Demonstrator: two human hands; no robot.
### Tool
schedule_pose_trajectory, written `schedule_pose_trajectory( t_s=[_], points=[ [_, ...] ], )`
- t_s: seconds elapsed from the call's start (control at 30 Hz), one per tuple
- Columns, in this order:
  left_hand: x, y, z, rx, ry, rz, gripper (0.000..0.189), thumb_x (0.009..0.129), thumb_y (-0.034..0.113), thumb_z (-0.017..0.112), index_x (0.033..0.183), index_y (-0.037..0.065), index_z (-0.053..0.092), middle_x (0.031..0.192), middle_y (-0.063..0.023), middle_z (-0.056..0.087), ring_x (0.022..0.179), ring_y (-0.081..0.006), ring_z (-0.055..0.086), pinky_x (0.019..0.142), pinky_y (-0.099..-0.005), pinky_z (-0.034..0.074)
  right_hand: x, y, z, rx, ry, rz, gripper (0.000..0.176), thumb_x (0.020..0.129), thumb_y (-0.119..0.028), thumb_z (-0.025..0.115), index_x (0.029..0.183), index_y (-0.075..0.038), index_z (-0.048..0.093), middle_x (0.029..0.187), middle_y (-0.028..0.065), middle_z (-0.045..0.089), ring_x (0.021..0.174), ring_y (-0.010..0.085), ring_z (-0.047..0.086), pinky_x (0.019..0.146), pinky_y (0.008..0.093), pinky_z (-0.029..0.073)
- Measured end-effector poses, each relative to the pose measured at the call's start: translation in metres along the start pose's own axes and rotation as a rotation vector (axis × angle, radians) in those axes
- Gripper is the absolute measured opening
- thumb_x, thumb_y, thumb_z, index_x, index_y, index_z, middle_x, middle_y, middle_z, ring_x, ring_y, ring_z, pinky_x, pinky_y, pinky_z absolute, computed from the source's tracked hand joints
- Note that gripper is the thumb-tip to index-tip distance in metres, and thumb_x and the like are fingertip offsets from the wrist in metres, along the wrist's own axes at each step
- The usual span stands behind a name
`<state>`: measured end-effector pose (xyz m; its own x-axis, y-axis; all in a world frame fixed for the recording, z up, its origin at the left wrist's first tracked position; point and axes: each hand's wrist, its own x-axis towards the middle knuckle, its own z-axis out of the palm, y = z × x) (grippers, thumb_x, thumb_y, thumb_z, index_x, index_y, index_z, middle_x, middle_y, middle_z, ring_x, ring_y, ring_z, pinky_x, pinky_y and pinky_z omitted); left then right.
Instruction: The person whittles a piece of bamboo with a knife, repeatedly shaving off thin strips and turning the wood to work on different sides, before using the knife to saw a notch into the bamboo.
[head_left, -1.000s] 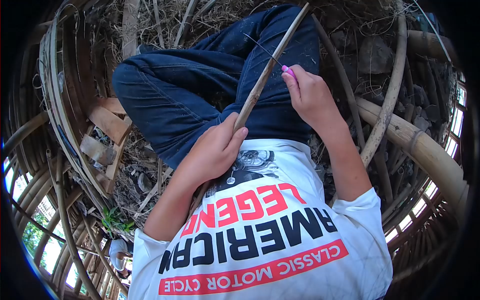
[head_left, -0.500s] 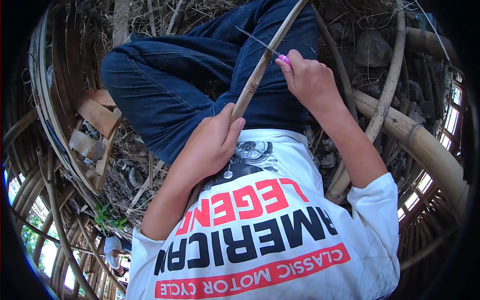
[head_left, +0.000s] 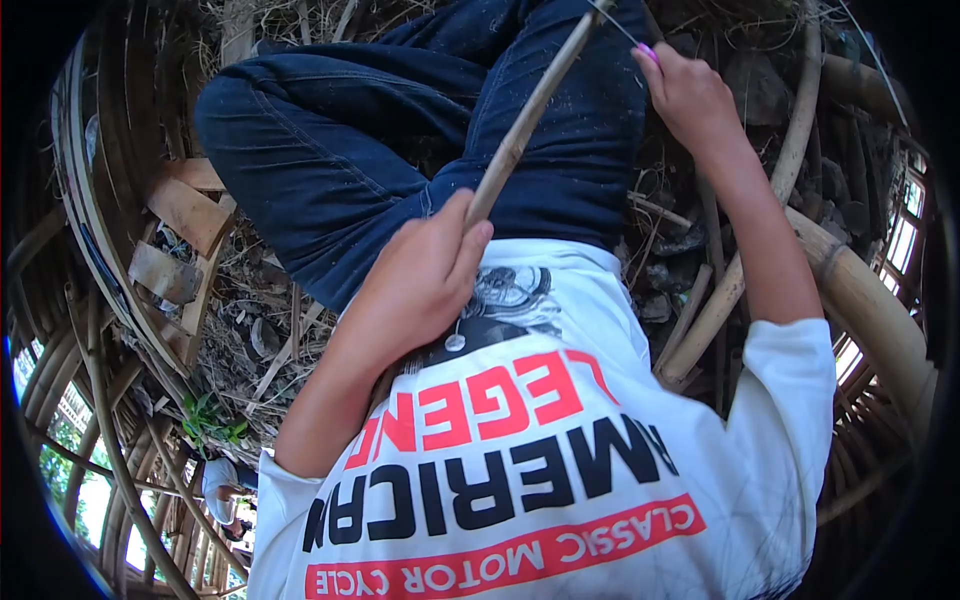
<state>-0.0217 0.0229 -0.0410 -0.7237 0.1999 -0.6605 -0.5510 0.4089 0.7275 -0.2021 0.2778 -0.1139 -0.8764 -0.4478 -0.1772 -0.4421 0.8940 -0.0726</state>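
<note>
My left hand [head_left: 425, 265] is closed around the lower part of a split bamboo strip [head_left: 530, 120], which slants up across my lap. My right hand [head_left: 692, 100] grips a knife [head_left: 649, 52] by its pink handle. The thin blade reaches up and left to the strip's far end near the top edge of the view; whether it touches the strip there is hard to tell. Under the strip are my crossed legs in dark blue jeans [head_left: 340, 140], speckled with small shavings.
Thick bamboo poles [head_left: 860, 300] run along my right side, over stones and dry debris. On the left lie wooden pieces [head_left: 190, 215] and long bent bamboo strips [head_left: 100, 240]. A green plant [head_left: 210, 420] grows low at left. Another person [head_left: 222, 490] is beyond the bamboo slats.
My right hand with the knife has moved up and outward to the right, carrying the blade along the strip to its far end. My left hand keeps its hold.
</note>
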Motion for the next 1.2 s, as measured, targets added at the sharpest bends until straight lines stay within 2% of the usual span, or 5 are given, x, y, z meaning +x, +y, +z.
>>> schedule_pose_trajectory(
  t_s=[0.37, 0.43, 0.47, 0.87, 1.2],
  points=[
    [0.003, 0.0, 0.0, -0.03, -0.02, 0.025, 0.021, 0.1, 0.02, 0.044, 0.103, 0.0, 0.049, 0.063, -0.004, 0.049, 0.056, -0.0113, 0.045, 0.054, -0.0283, 0.039, 0.04, 0.025, 0.025, 0.0, 0.153, 0.006, 0.037, 0.096, -0.044, 0.045, 0.088, -0.01, 0.055, 0.067, 0.0214, 0.063, 0.068, 0.042, 0.065, 0.059, 0.0525, 0.053],
    [0.002, 0.01, -0.004, -0.182, -0.063, -0.083, 0.022, 0.098, 0.019, 0.045, 0.098, -0.002, 0.047, 0.065, -0.0246, 0.055, 0.063, -0.0426, 0.056, 0.058, -0.0444, 0.04, 0.047, 0.024, 0.026, -0.016, 0.173, -0.008, 0.038, 0.096, -0.045, 0.045, 0.088, -0.009, 0.055, 0.067, 0.0208, 0.064, 0.068, 0.0418, 0.065, 0.058, 0.0515, 0.053],
    [0.002, 0.009, -0.004, -0.178, -0.062, -0.075, 0.022, 0.098, 0.019, 0.045, 0.098, -0.002, 0.047, 0.065, -0.0246, 0.055, 0.063, -0.0426, 0.056, 0.058, -0.0444, 0.04, 0.05, 0.026, 0.028, -0.029, 0.171, 0.001, 0.039, 0.096, -0.045, 0.045, 0.087, -0.008, 0.055, 0.068, 0.0204, 0.064, 0.068, 0.0419, 0.065, 0.058, 0.0512, 0.053],
    [-0.007, 0.004, -0.014, -0.153, -0.012, -0.066, 0.018, 0.099, 0.018, 0.044, 0.095, 0.001, 0.046, 0.06, -0.0086, 0.05, 0.052, -0.0185, 0.05, 0.053, -0.0325, 0.041, 0.07, 0.113, 0.036, 0.108, 0.152, 0.49, 0.049, 0.096, -0.048, 0.039, 0.097, -0.006, 0.065, 0.093, 0.0251, 0.066, 0.093, 0.0446, 0.062, 0.079, 0.0534, 0.05],
    [0.006, 0.01, -0.018, -0.276, -0.112, -0.113, 0.016, 0.1, 0.021, 0.042, 0.095, 0.007, 0.044, 0.063, 0.0021, 0.04, 0.052, -0.0064, 0.038, 0.047, -0.0224, 0.033, 0.037, 0.036, 0.001, 0.658, 0.521, 0.312, 0.035, 0.096, -0.033, 0.048, 0.087, -0.002, 0.063, 0.075, 0.0205, 0.064, 0.077, 0.0392, 0.064, 0.064, 0.0431, 0.049]
  ],
)
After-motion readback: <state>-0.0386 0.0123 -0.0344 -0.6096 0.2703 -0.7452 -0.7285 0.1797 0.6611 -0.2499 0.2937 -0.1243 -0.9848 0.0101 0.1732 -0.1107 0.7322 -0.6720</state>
